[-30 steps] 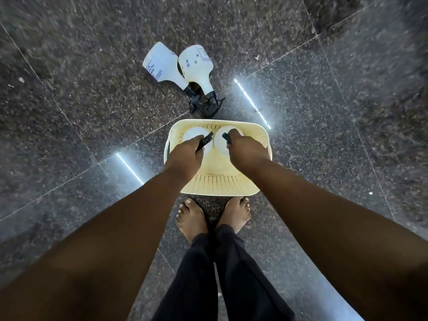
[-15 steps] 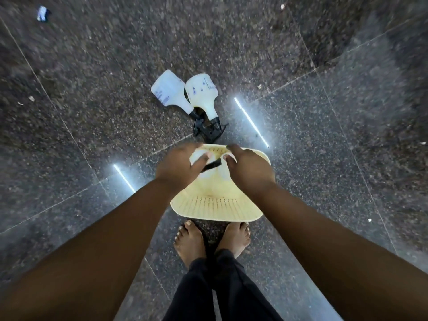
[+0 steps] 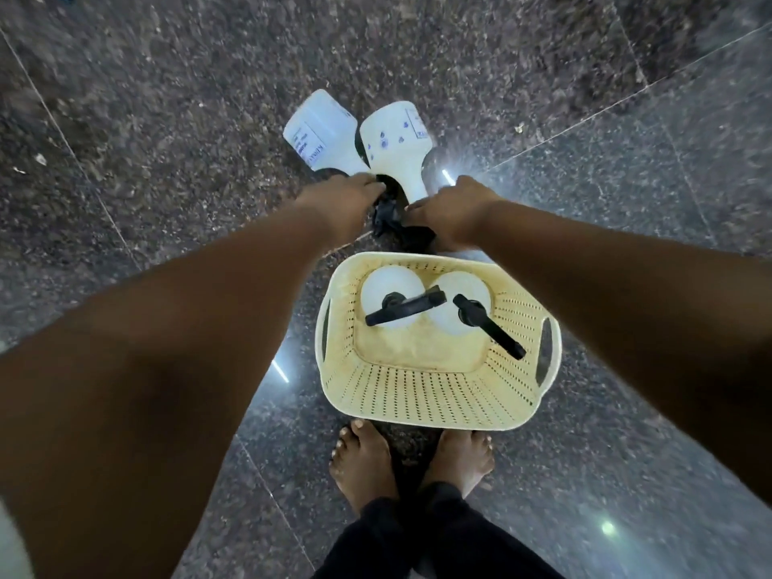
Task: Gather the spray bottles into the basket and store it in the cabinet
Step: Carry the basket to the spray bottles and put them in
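Two white spray bottles lie on the dark floor beyond the basket: the left bottle (image 3: 319,135) and the right bottle (image 3: 397,144), black spray heads (image 3: 386,217) pointing toward me. My left hand (image 3: 338,202) curls over the left bottle's neck. My right hand (image 3: 453,213) lies over the right bottle's spray head, with its grip hidden beneath it. The cream perforated basket (image 3: 434,394) stands on the floor in front of my feet. Two more white bottles stand upright inside it, one at its far left (image 3: 388,288) and one at its far right (image 3: 463,294).
Polished dark granite floor tiles (image 3: 167,119) spread all around, with bright light reflections. My bare feet (image 3: 409,461) stand just behind the basket. No cabinet is in view.
Both hands let go of the two bottles standing in the basket and reached forward to the two bottles lying on the floor. The view shifted closer.
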`<state>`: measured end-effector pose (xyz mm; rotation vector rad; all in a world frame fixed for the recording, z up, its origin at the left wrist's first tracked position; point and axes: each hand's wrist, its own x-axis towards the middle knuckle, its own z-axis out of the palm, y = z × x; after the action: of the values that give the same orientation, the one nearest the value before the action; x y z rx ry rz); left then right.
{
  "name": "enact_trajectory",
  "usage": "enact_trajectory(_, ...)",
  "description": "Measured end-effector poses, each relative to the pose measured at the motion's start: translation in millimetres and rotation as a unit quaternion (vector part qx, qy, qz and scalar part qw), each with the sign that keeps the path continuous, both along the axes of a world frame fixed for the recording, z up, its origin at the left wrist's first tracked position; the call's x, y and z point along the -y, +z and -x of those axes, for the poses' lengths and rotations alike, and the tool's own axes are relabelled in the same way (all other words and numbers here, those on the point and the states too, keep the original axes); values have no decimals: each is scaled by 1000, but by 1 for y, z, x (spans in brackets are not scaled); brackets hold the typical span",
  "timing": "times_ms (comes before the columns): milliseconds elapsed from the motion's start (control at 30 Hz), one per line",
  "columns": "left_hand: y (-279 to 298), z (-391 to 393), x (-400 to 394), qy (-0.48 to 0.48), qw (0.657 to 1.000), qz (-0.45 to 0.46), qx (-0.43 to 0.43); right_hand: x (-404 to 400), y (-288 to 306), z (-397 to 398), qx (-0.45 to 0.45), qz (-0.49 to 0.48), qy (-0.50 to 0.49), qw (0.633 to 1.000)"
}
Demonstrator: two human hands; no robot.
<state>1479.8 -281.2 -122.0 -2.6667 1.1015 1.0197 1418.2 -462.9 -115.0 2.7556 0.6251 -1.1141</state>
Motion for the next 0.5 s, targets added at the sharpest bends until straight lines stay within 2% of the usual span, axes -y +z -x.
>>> enact_trajectory(100,-25,-2,14,-21,998,-53,-5,2,-20,8,19,34,8,999)
enact_trajectory(233,-42,-4,21,-45,996,-77,14,15,-32,14,-44,14,-59,997)
enact_trajectory(367,-45,-9,24,-70,993,-80,54,23,-38,24,8,-5,-37,999)
enact_trajectory(500,-40,-4,12,-61,988,-109,93,26,-33,28,90,-5,-71,993)
